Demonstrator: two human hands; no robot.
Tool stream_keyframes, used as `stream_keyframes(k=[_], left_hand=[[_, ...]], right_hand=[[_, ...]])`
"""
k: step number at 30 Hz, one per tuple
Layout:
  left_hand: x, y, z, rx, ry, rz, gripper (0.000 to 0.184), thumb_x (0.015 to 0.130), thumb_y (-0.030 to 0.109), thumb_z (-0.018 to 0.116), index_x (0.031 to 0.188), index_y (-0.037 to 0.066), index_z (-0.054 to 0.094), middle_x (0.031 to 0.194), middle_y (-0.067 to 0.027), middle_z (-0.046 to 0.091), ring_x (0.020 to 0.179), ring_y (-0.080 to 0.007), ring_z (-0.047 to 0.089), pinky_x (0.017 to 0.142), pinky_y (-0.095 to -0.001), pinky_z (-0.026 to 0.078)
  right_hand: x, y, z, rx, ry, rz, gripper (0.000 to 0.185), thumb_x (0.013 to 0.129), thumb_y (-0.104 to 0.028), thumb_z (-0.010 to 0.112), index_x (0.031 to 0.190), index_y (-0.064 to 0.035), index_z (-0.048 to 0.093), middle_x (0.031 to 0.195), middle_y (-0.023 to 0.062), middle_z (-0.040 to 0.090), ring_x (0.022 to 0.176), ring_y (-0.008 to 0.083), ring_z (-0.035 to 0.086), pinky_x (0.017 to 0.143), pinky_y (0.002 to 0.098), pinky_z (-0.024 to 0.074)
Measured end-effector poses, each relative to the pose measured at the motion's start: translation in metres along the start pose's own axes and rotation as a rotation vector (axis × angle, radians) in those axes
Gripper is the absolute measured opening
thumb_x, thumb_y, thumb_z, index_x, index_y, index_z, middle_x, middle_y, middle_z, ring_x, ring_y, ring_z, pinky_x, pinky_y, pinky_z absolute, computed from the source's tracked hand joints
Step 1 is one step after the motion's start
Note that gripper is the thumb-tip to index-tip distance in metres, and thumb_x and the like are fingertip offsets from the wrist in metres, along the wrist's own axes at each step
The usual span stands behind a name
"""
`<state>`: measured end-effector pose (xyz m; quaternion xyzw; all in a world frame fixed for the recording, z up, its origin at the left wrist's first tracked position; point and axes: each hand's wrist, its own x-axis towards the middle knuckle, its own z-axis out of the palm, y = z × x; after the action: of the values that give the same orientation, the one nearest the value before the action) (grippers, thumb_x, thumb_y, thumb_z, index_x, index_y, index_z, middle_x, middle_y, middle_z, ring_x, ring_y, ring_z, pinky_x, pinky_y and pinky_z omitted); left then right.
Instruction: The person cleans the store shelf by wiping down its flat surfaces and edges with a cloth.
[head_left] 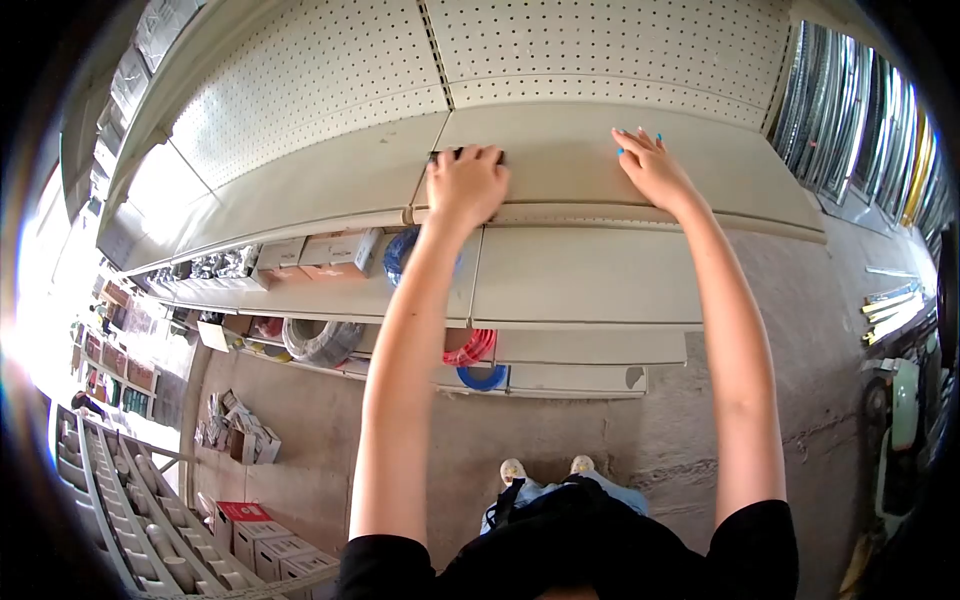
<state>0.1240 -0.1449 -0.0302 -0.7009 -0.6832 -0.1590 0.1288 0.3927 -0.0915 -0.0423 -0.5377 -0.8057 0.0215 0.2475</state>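
My left hand (pixel 467 187) is closed over a small black thing (pixel 434 157) on the top shelf (pixel 545 150). Only the ends of that thing show past my fingers, so its kind is hidden. To the right, my right hand (pixel 655 178) is over the same shelf, holding nothing, its fingers stretched out and partly spread, with blue on some nails. I cannot tell whether the fingertips touch the surface. A perforated back panel (pixel 610 50) rises behind the shelf.
Lower shelves hold a blue coil (pixel 398 255), a grey hose coil (pixel 325 342), a red coil (pixel 470 347) and cardboard boxes (pixel 338 250). Metal lengths (pixel 840 110) stand at the right. Boxes (pixel 255 535) and a slatted rack (pixel 120 500) are at the lower left.
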Motion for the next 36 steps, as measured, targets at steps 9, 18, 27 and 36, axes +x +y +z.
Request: stream_keyframes(k=[9, 18, 27, 36], left_hand=[[0.009, 0.136, 0.004, -0.060, -0.072, 0.214, 0.041, 0.093, 0.034, 0.034, 0.121, 0.011, 0.054, 0.125, -0.0079, 0.053, 0.123, -0.0349, 0.040, 0.101, -0.0517, 0.033], [0.005, 0.120, 0.008, -0.170, 0.003, 0.214, 0.039, 0.090, 0.034, 0.038, 0.118, 0.013, 0.057, 0.124, -0.0060, 0.053, 0.122, -0.0322, 0.042, 0.102, -0.0486, 0.034], [-0.005, 0.013, -0.024, -0.130, -0.119, -0.060, 0.041, 0.085, 0.034, 0.042, 0.120, 0.019, 0.057, 0.128, -0.0025, 0.053, 0.120, -0.0287, 0.044, 0.103, -0.0399, 0.035], [-0.002, -0.033, -0.002, -0.050, -0.025, -0.151, 0.042, 0.086, 0.037, 0.041, 0.123, 0.024, 0.056, 0.131, -0.0006, 0.050, 0.123, -0.0298, 0.041, 0.103, -0.0422, 0.035]], right_hand=[[0.001, 0.003, -0.003, 0.144, 0.066, 0.023, 0.046, 0.097, -0.030, 0.030, 0.139, -0.0129, 0.038, 0.144, 0.0072, 0.037, 0.138, 0.0274, 0.024, 0.115, 0.0375, 0.0157], [-0.002, 0.011, -0.003, -0.099, 0.010, -0.005, 0.045, 0.097, -0.030, 0.034, 0.139, -0.0129, 0.037, 0.144, 0.0083, 0.037, 0.138, 0.0295, 0.023, 0.115, 0.0394, 0.0163], [0.002, 0.012, 0.001, -0.061, 0.002, -0.011, 0.045, 0.097, -0.030, 0.034, 0.139, -0.0131, 0.038, 0.143, 0.0077, 0.038, 0.138, 0.0281, 0.023, 0.115, 0.0370, 0.0166], [-0.004, -0.005, -0.003, -0.117, -0.023, -0.015, 0.046, 0.098, -0.032, 0.033, 0.139, -0.0140, 0.037, 0.142, 0.0067, 0.040, 0.137, 0.0274, 0.025, 0.115, 0.0370, 0.0176]])
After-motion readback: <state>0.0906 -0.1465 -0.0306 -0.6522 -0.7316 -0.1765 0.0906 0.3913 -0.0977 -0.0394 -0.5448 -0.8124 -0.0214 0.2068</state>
